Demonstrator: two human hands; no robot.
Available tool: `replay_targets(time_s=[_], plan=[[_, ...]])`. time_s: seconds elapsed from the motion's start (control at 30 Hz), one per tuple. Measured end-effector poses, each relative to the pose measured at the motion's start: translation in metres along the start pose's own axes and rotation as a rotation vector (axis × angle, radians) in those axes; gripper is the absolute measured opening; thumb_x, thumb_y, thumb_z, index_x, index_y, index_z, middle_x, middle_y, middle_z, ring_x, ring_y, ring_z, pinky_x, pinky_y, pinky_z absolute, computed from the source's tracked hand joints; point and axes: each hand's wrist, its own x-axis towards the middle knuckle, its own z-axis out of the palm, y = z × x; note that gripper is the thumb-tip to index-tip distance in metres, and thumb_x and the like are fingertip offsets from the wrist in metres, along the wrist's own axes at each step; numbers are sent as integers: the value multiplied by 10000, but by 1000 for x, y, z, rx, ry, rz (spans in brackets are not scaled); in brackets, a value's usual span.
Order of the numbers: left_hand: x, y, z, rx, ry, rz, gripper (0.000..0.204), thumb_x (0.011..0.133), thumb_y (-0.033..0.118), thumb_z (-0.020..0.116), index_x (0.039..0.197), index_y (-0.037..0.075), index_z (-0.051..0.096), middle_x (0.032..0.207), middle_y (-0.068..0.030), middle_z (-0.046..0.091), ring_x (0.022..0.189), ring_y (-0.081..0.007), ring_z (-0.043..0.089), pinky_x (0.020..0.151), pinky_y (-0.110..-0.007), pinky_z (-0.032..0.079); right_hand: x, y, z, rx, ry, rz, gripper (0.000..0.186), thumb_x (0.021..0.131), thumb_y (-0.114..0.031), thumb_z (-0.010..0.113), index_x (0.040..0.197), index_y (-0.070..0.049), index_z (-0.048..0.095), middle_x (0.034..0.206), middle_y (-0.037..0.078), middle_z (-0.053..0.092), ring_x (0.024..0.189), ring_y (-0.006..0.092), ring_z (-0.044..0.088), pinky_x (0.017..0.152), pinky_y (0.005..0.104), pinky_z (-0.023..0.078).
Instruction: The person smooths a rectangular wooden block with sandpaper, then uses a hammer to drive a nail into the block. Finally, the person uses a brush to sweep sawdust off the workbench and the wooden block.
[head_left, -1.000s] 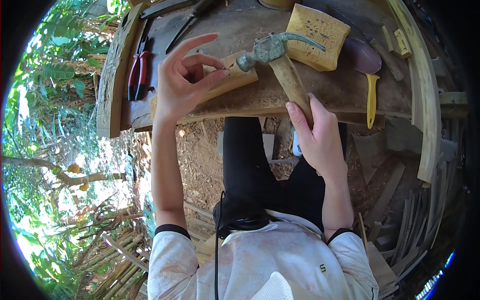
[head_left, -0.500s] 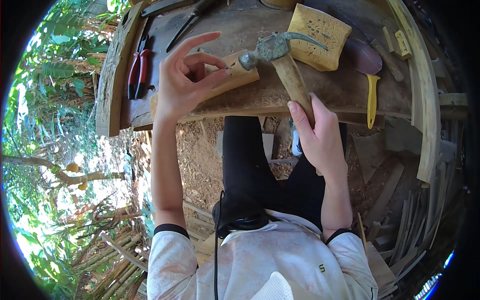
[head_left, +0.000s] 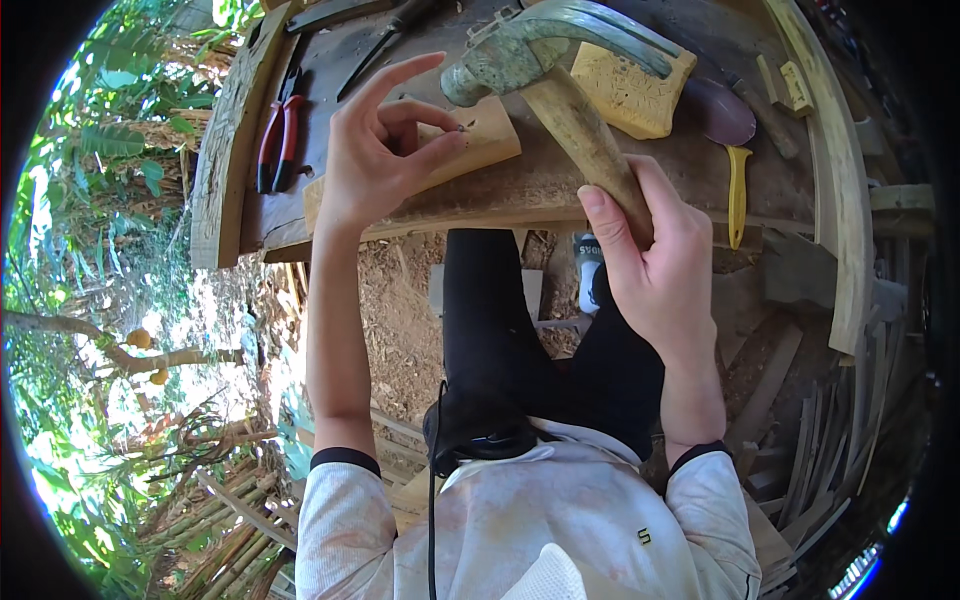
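My right hand [head_left: 662,270] is wrapped round the wooden handle of a claw hammer [head_left: 582,128]. The hammer is raised, its worn metal head above the bench and its claw pointing right. Thumb and index finger of my left hand [head_left: 372,165] pinch a small nail [head_left: 461,128], of which only the dark head end shows. It stands at the top of a pale, curved piece of wood [head_left: 492,148], close to a dark hole. That wood lies at the bench's near edge, partly hidden by my left hand and wrist.
Red-handled pliers [head_left: 279,140] lie left on the brown workbench [head_left: 740,190]. A yellowish block with dark marks [head_left: 630,95] sits behind the hammer. Further right are a yellow-handled brush [head_left: 738,190] and small wood pieces [head_left: 788,88]. Raised wooden boards [head_left: 848,210] edge the bench.
My right hand has lifted the hammer up, away from the nail and closer to my head. The left hand keeps its pinch in nearly the same place.
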Motion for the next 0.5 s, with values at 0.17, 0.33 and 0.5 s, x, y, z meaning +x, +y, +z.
replay_targets(time_s=[0.17, 0.33, 0.5], plan=[[0, -2, 0, 13, -6, 24, 681, 808, -25, 828, 1446, 27, 594, 867, -36, 773, 592, 23, 437, 521, -173, 346, 8, -3, -11, -237, -137, -32, 268, 1010, -273, 707, 1066, -17, 650, 715, 162, 666, 610, 367, 665, 553, 430, 479], [1, -3, -1, -7, -17, 18, 672, 807, -23, 824, 1438, 18, 598, 858, -34, 772, 590, 21, 440, 521, -177, 349, 9, -9, -12, -163, -38, -53, 303, 1002, -296, 711, 1093, -11, 659, 736, 183, 680, 654, 396, 682, 577, 463, 498], [1, -2, -3, -22, -14, 17, 663, 806, -16, 827, 1429, 13, 602, 850, -32, 773, 581, 21, 441, 511, -180, 343, 7, -11, -16, -280, -107, -53, 302, 995, -287, 722, 1086, -5, 663, 736, 183, 680, 652, 390, 680, 577, 456, 494]])
